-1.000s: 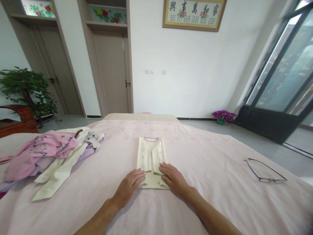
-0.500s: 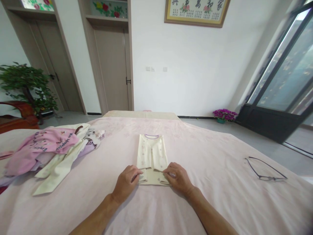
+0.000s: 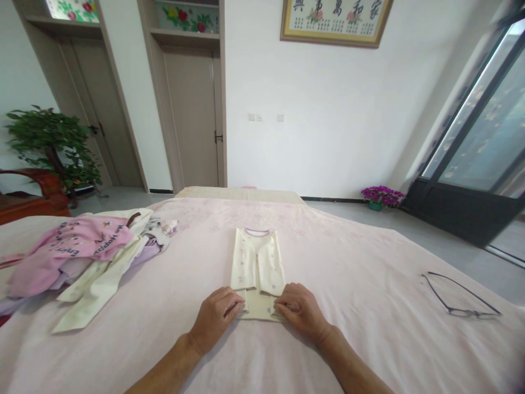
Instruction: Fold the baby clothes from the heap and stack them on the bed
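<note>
A small cream shirt with a purple-trimmed neckline lies flat on the pink sheet, folded into a narrow rectangle. Its sleeves are turned down over the front, with the neck pointing away from me. At the lower left corner my left hand is closed, its fingertips pinching the cloth. My right hand pinches the lower right corner the same way. Both hands rest low on the bed, and the fingers cover the shirt's bottom corners.
A heap of clothes, pink, cream and grey, lies on the left of the bed. Eyeglasses rest on the pink sheet at right. Past the bed stand a green plant, a wooden chair and purple flowers.
The view has shifted slightly. Both hands have moved a little inward along the shirt's lower edge, and the fingers still grip its corners.
</note>
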`<action>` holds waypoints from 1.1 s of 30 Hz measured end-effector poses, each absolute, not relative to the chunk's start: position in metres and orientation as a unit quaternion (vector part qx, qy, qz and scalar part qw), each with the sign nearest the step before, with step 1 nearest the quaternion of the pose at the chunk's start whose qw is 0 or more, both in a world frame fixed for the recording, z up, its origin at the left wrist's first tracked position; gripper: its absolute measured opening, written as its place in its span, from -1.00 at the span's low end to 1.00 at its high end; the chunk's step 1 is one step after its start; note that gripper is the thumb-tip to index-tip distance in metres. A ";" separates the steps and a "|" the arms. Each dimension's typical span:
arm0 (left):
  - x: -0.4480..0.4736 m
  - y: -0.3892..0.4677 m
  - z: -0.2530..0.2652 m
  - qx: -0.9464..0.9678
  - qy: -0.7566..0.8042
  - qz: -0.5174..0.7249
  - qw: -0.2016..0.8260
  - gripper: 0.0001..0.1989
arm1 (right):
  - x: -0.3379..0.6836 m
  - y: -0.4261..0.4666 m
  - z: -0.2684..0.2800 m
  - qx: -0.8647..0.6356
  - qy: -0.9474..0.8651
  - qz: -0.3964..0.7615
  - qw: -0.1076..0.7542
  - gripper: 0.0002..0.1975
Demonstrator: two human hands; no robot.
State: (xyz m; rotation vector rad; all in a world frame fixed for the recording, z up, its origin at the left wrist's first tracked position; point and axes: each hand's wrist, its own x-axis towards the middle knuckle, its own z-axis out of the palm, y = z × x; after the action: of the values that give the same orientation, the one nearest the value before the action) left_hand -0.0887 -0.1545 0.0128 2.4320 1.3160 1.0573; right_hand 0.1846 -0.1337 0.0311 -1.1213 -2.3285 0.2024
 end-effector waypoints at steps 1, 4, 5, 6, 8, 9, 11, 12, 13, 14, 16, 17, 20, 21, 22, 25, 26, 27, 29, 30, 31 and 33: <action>-0.091 -0.152 0.011 0.806 0.459 0.364 0.079 -0.85 | 0.186 -0.130 0.030 -0.428 -0.853 0.076 0.289 -0.77; -0.097 -0.145 0.009 0.787 0.494 0.368 0.040 -0.86 | 0.190 -0.122 0.027 -0.451 -0.833 0.060 0.314 -0.81; -0.098 -0.143 0.009 0.786 0.501 0.362 0.031 -0.86 | 0.191 -0.121 0.028 -0.453 -0.834 0.054 0.309 -0.82; -0.099 -0.141 0.009 0.787 0.506 0.353 0.025 -0.85 | 0.192 -0.120 0.029 -0.454 -0.839 0.050 0.297 -0.82; -0.098 -0.138 0.010 0.792 0.512 0.333 0.016 -0.85 | 0.192 -0.120 0.031 -0.452 -0.851 0.045 0.263 -0.81; -0.098 -0.137 0.010 0.795 0.514 0.322 0.014 -0.85 | 0.192 -0.121 0.032 -0.450 -0.858 0.043 0.244 -0.80; -0.095 -0.136 0.010 0.799 0.519 0.302 0.010 -0.86 | 0.191 -0.121 0.033 -0.448 -0.867 0.036 0.215 -0.76; -0.094 -0.135 0.009 0.801 0.522 0.294 0.007 -0.87 | 0.190 -0.122 0.033 -0.446 -0.870 0.030 0.206 -0.74; -0.093 -0.134 0.009 0.801 0.526 0.286 0.001 -0.86 | 0.190 -0.121 0.033 -0.445 -0.872 0.023 0.201 -0.74; -0.091 -0.133 0.008 0.801 0.529 0.279 -0.006 -0.86 | 0.189 -0.121 0.032 -0.445 -0.873 0.014 0.199 -0.74; -0.089 -0.131 0.006 0.800 0.536 0.269 -0.021 -0.84 | 0.188 -0.120 0.030 -0.446 -0.873 -0.004 0.198 -0.73; -0.088 -0.130 0.006 0.800 0.538 0.266 -0.026 -0.83 | 0.187 -0.120 0.029 -0.447 -0.872 -0.012 0.198 -0.73; -0.087 -0.129 0.006 0.799 0.538 0.267 -0.024 -0.84 | 0.187 -0.119 0.026 -0.451 -0.870 -0.036 0.198 -0.74; -0.087 -0.130 0.006 0.800 0.536 0.269 -0.021 -0.85 | 0.187 -0.120 0.026 -0.451 -0.869 -0.043 0.200 -0.75; -0.087 -0.130 0.006 0.801 0.534 0.270 -0.019 -0.87 | 0.187 -0.120 0.026 -0.452 -0.868 -0.048 0.202 -0.76; -0.086 -0.129 0.006 0.804 0.530 0.269 -0.024 -0.88 | 0.187 -0.122 0.026 -0.450 -0.868 -0.051 0.203 -0.79; -0.086 -0.128 0.005 0.804 0.531 0.267 -0.031 -0.87 | 0.187 -0.123 0.026 -0.449 -0.870 -0.050 0.200 -0.79; -0.086 -0.127 0.004 0.802 0.534 0.264 -0.037 -0.85 | 0.187 -0.123 0.026 -0.447 -0.872 -0.049 0.196 -0.79; -0.085 -0.125 0.002 0.800 0.539 0.259 -0.049 -0.82 | 0.186 -0.123 0.026 -0.445 -0.874 -0.046 0.191 -0.78; -0.085 -0.124 0.001 0.800 0.539 0.259 -0.053 -0.81 | 0.186 -0.123 0.026 -0.446 -0.873 -0.044 0.193 -0.78; -0.085 -0.124 0.000 0.799 0.538 0.262 -0.055 -0.81 | 0.186 -0.123 0.026 -0.447 -0.872 -0.042 0.196 -0.78; -0.086 -0.124 -0.001 0.801 0.530 0.272 -0.057 -0.81 | 0.186 -0.123 0.025 -0.447 -0.870 -0.039 0.203 -0.78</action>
State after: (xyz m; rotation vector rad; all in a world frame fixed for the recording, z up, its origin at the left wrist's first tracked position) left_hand -0.0855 -0.1236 -0.0008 2.6133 1.7277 0.8882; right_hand 0.1861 -0.1233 0.0253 -1.2476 -2.4284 -0.1086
